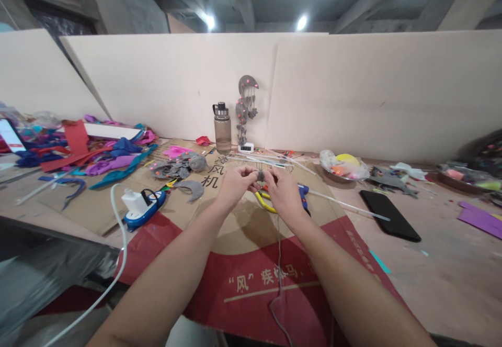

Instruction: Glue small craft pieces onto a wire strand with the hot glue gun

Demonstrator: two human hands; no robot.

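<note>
A small dark grey piece [260, 176], perhaps felt, is pinched between the fingertips of my left hand [240, 183] and my right hand [283, 190], above the cardboard sheet. Both hands are closed on it, and its exact shape is too small to make out. From under my right hand a thin grey string [280, 263] runs down over the cardboard's front edge. Just beyond my right hand lies a blue glue gun [303, 196], partly hidden, with a clear glue stick [349, 205] at its back. Yellow scissor-like handles [265, 203] show beneath my hands.
A blue power strip [145, 212] with a white plug and cable lies left, near grey felt pieces [178, 166]. A water bottle [223, 130] and a moon-shaped hanging ornament [248, 82] stand behind. On the right are a black phone [389, 214] and a metal bowl [345, 176].
</note>
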